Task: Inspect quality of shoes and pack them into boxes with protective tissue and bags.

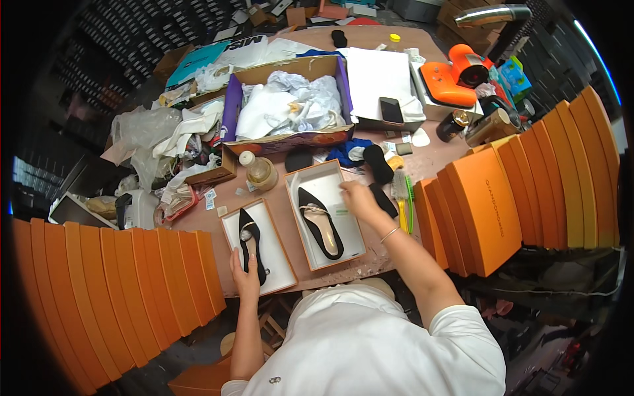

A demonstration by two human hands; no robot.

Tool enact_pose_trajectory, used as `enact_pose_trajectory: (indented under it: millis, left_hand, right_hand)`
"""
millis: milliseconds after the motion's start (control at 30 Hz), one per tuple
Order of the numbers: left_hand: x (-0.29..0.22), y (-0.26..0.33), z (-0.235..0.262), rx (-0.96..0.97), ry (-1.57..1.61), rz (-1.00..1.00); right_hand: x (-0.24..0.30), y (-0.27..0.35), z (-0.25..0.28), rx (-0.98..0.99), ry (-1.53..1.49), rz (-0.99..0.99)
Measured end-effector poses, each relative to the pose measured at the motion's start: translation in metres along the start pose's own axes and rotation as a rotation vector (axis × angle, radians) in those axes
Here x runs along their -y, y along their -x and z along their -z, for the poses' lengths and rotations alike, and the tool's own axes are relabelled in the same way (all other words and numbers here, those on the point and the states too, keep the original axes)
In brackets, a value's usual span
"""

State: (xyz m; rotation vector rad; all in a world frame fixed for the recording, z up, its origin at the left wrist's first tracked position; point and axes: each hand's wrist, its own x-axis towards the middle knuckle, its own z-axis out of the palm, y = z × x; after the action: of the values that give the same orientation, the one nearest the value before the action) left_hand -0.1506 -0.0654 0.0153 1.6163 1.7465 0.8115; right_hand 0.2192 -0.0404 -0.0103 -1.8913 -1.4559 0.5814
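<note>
left hand (246,276) on shoe (251,245), right hand (360,200) outstretched

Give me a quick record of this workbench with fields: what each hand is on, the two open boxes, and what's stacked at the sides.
left hand: resting on the black shoe in the left box
right hand: at the right edge of the right box, beside the black slingback shoe
boxes: two open, white-lined, one shoe each
sides: orange box stacks on the left and right
behind: purple box of white paper, bottle
</note>
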Motion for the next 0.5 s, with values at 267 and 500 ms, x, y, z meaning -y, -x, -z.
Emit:
enact_pose_trajectory:
  millis: [267,500]
  left_hand:
    - [-0.073,0.047,-0.14,0.484,0.455,0.432]
    - [-0.103,0.046,-0.14,0.462,0.153,-0.055]
  right_hand:
    - [-0.083,-0.083,-0.025,0.089,0.519,0.271]
    - [-0.079,-0.094,-0.035,0.299,0.609,0.159]
